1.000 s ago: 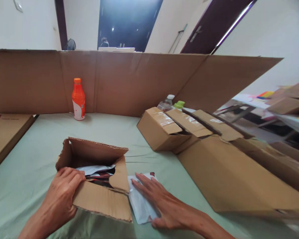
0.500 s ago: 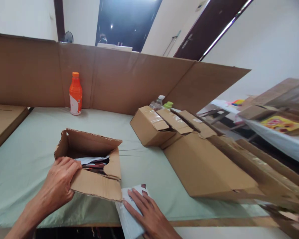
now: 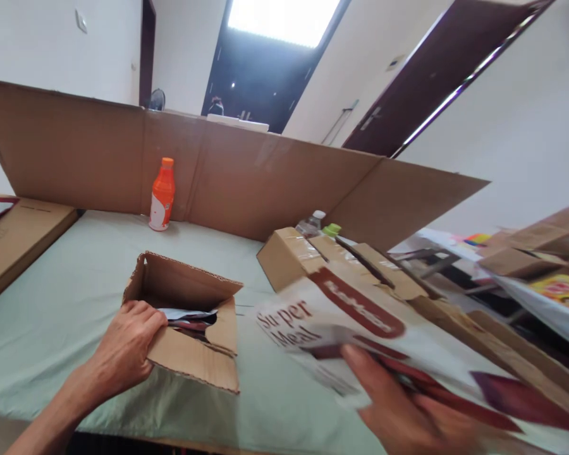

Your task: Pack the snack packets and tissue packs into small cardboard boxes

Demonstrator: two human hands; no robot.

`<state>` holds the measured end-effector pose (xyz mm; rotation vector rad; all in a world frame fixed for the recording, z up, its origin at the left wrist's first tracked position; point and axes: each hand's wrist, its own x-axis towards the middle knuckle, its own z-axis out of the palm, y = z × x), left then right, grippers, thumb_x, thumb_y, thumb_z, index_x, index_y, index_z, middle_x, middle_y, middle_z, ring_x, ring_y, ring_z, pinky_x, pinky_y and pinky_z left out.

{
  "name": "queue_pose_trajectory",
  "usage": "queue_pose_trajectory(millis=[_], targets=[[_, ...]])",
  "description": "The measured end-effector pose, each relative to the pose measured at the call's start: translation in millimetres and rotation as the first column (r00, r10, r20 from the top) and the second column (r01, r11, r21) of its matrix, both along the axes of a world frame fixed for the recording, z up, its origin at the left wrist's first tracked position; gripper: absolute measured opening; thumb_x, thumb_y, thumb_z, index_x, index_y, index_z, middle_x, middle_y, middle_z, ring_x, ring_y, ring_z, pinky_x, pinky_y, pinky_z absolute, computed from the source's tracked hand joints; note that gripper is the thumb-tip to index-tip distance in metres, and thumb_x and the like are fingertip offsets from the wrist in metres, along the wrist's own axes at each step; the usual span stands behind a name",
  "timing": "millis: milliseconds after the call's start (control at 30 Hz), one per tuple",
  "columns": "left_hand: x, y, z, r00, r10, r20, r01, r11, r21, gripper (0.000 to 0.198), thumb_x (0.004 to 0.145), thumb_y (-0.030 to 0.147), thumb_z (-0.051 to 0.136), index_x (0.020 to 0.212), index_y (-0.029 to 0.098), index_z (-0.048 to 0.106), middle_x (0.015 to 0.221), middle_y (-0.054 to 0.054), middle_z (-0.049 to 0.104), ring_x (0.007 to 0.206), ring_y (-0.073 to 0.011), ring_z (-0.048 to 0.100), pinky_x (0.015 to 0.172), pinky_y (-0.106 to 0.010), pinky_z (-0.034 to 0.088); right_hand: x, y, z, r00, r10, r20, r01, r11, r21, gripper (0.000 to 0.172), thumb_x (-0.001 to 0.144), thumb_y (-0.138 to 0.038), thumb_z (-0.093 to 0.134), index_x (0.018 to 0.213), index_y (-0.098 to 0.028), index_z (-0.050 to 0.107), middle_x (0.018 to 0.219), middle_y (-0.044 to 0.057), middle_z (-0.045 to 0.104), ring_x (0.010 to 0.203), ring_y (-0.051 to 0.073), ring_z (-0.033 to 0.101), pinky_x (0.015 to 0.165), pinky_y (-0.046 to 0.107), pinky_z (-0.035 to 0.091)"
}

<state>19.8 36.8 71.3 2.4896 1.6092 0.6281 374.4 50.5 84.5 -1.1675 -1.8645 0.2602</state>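
Observation:
My left hand point(image 3: 133, 341) grips the near left edge of an open cardboard box point(image 3: 196, 363), fingers curled over its wall. Inside the box lie several flat packets point(image 3: 189, 319), partly hidden by the flaps. To the right, my right hand point(image 3: 403, 404) is closed on a white and dark red food pouch point(image 3: 365, 316) printed "Super Meal", thumb on its front. The pouch is raised above the table, tilted and blurred by motion. It covers part of the boxes behind it.
Taped cardboard boxes point(image 3: 289, 259) stand in a row on the right. An orange bottle point(image 3: 162, 196) stands before a cardboard screen point(image 3: 256, 177). At left lies a flat carton point(image 3: 33, 234) with a packet on it. Green cloth point(image 3: 99, 265) covers the table.
My right hand has lifted the pouch off the table's front edge and moved it right, its printed face now showing. My left hand still holds the box. The view has shifted slightly.

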Motion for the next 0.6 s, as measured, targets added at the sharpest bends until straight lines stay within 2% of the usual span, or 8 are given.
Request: queue_pose_trajectory(millis=[100,167,233,300,333,500,567,600], targets=[[0.9,-1.5,4.3,1.0,0.002,-0.014,-0.002,1.0,-0.005,0.039,0.062,0.004,0.056,0.097,0.021,0.059,0.096,-0.007,0.068,0.094,-0.0271,0.061,0.086,-0.042,0.047,-62.3,38.1,21.9,0.977,0.204,0.057,-0.206,0.979,0.015,0.032,0.097,-0.04,0.055,0.12,-0.029,0.075,0.11,0.007,0.078,0.103,0.029,0.074,0.086,0.04,0.062],[1.5,-3.0,7.9,0.999,0.0,-0.033,0.0,1.0,-0.011,0.039,0.058,0.005,0.056,0.094,0.021,0.058,0.096,-0.007,0.069,0.093,-0.0275,0.062,0.085,-0.042,0.048,-109.3,63.7,30.6,0.914,0.348,0.209,-0.342,0.937,-0.064,0.032,0.094,-0.027,0.055,0.118,-0.027,0.075,0.115,0.006,0.078,0.105,0.027,0.074,0.089,0.038,0.059],[2.2,-4.2,9.8,0.999,0.0,-0.046,-0.001,1.0,-0.016,0.039,0.056,0.005,0.055,0.091,0.021,0.058,0.094,-0.007,0.069,0.093,-0.028,0.061,0.085,-0.043,0.048,-149.4,84.0,33.5,0.737,0.434,0.518,-0.323,0.9,-0.293,0.033,0.089,-0.013,0.052,0.109,-0.021,0.076,0.107,0.009,0.08,0.1,0.027,0.075,0.085,0.035,0.056],[3.0,-4.6,9.5,0.999,0.002,-0.047,-0.003,1.0,-0.02,0.037,0.056,0.005,0.055,0.09,0.021,0.057,0.094,-0.008,0.07,0.093,-0.0282,0.061,0.086,-0.043,0.048,-177.3,97.1,30.6,0.548,0.484,0.682,-0.22,0.87,-0.441,0.03,0.086,-0.006,0.052,0.1,-0.017,0.076,0.097,0.013,0.08,0.093,0.028,0.076,0.078,0.032,0.053],[3.3,-4.4,8.7,0.999,0.006,-0.043,-0.007,1.0,-0.021,0.037,0.057,0.005,0.056,0.09,0.021,0.057,0.095,-0.008,0.069,0.093,-0.0283,0.061,0.086,-0.044,0.048,-186.5,101.1,27.7,0.508,0.5,0.702,-0.198,0.86,-0.47,0.027,0.086,-0.006,0.053,0.098,-0.016,0.075,0.094,0.014,0.08,0.091,0.029,0.076,0.075,0.031,0.052],[3.7,-0.6,5.4,0.999,0.002,-0.038,-0.004,0.999,-0.035,0.037,0.06,0.005,0.056,0.093,0.021,0.058,0.098,-0.01,0.069,0.096,-0.0297,0.061,0.09,-0.047,0.048,-202.6,109.7,16.1,0.483,0.602,0.635,-0.274,0.793,-0.544,0.027,0.095,-0.014,0.052,0.114,-0.017,0.071,0.103,0.012,0.08,0.094,0.025,0.075,0.073,0.027,0.05],[2.9,1.3,6.9,0.999,-0.011,-0.051,0.008,0.999,-0.052,0.037,0.06,0.005,0.056,0.094,0.02,0.059,0.098,-0.011,0.069,0.097,-0.0308,0.061,0.09,-0.048,0.048,-197.8,111.1,16.7,0.471,0.646,0.601,-0.303,0.758,-0.578,0.031,0.094,-0.017,0.056,0.122,-0.017,0.068,0.113,0.011,0.078,0.102,0.025,0.074,0.08,0.029,0.053],[2.5,2.1,8.3,0.998,-0.017,-0.061,0.013,0.998,-0.062,0.037,0.06,0.005,0.056,0.094,0.02,0.059,0.098,-0.011,0.069,0.097,-0.0312,0.061,0.09,-0.048,0.049,-192.3,110.9,17.9,0.497,0.651,0.574,-0.328,0.753,-0.57,0.035,0.093,-0.018,0.058,0.127,-0.017,0.067,0.12,0.012,0.076,0.109,0.026,0.072,0.086,0.032,0.054]])
